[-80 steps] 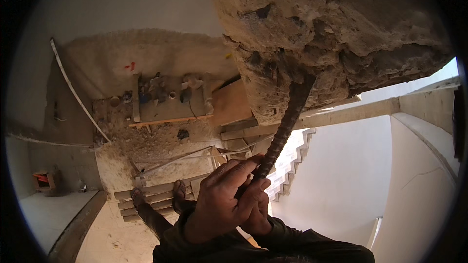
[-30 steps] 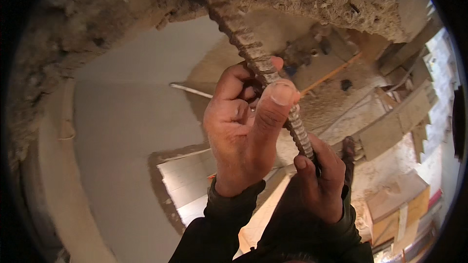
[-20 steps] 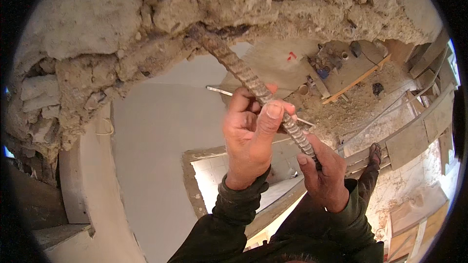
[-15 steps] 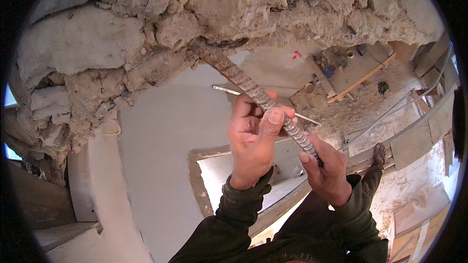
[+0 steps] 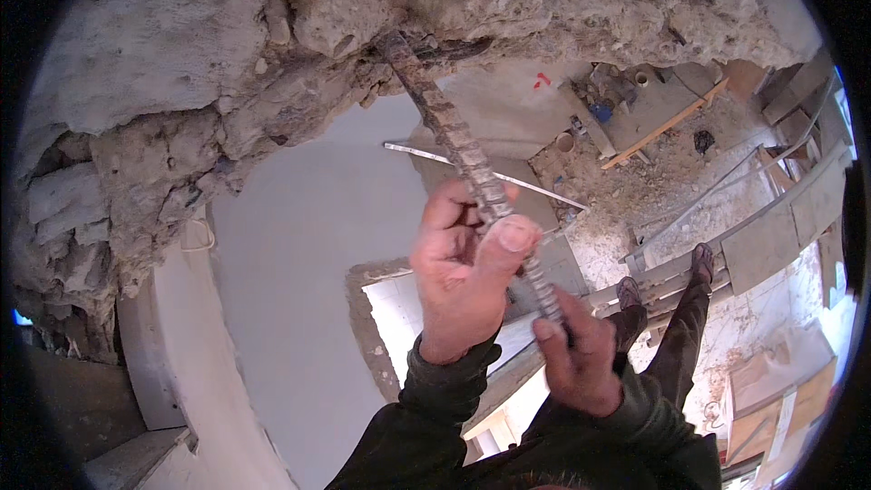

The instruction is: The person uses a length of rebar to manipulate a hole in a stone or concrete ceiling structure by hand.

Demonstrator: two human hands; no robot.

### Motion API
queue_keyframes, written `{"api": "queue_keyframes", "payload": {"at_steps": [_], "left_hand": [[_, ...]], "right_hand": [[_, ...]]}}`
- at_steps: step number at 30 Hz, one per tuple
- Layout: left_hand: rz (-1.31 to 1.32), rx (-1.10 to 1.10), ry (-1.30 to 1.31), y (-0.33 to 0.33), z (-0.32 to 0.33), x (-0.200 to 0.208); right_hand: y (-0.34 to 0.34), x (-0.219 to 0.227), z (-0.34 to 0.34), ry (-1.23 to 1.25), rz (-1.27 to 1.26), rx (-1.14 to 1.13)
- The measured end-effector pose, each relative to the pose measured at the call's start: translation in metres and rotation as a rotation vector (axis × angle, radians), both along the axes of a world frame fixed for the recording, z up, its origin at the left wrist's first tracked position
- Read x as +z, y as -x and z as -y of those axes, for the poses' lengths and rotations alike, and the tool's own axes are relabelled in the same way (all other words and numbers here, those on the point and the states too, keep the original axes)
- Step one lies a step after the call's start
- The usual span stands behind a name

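Observation:
A dirty ribbed rebar (image 5: 458, 141) runs slantwise down from the broken stone masonry (image 5: 517, 18) toward me. Its far tip meets the underside of the rough stones; whether it goes into a gap there I cannot tell. My left hand (image 5: 467, 272) is wrapped round the bar's middle, thumb lying over the ribs. Lower down, my right hand (image 5: 582, 358) grips the near end, slightly blurred, and hides that tip.
Below lies rubble-strewn floor (image 5: 626, 141) with a wooden plank (image 5: 667, 124). A thin white strip (image 5: 485, 176) crosses behind the bar. Smooth grey plaster (image 5: 290, 245) surrounds a bright opening (image 5: 399, 313). My feet (image 5: 703, 261) stand on boards (image 5: 771, 249).
My right hand has moved down and left with the bar's near end, so the bar stands steeper. My left hand has dropped slightly. Both feet now show instead of one.

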State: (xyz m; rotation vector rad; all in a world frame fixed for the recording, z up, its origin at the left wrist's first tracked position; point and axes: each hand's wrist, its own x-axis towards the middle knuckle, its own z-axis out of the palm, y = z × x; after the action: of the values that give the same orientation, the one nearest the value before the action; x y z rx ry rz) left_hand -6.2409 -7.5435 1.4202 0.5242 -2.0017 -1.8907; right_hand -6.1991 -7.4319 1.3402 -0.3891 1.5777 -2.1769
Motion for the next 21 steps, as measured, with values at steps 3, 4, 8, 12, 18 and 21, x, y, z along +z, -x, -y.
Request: {"api": "queue_keyframes", "payload": {"at_steps": [3, 4, 8, 12, 18, 21], "left_hand": [[0.101, 0.06, 0.242, -0.012, 0.011, 0.014], [0.101, 0.056, 0.247, -0.013, 0.011, 0.018], [0.124, 0.069, 0.284, -0.013, 0.006, 0.03], [0.099, 0.066, 0.18, -0.008, 0.004, 0.019], [0.122, -0.161, 0.086, 0.022, 0.002, -0.01], [0.074, -0.163, 0.028, 0.026, -0.005, 0.0]], "right_hand": [[-0.019, 0.027, 0.012, 0.106, 0.169, 0.079], [-0.023, 0.033, 0.014, 0.145, 0.231, 0.1], [-0.036, 0.052, 0.015, 0.2, 0.234, -0.02], [-0.019, 0.041, -0.008, 0.12, 0.269, 0.111], [0.045, -0.027, -0.031, -0.074, -0.065, 0.141], [0.058, -0.026, -0.026, -0.157, -0.493, -0.275]]}}
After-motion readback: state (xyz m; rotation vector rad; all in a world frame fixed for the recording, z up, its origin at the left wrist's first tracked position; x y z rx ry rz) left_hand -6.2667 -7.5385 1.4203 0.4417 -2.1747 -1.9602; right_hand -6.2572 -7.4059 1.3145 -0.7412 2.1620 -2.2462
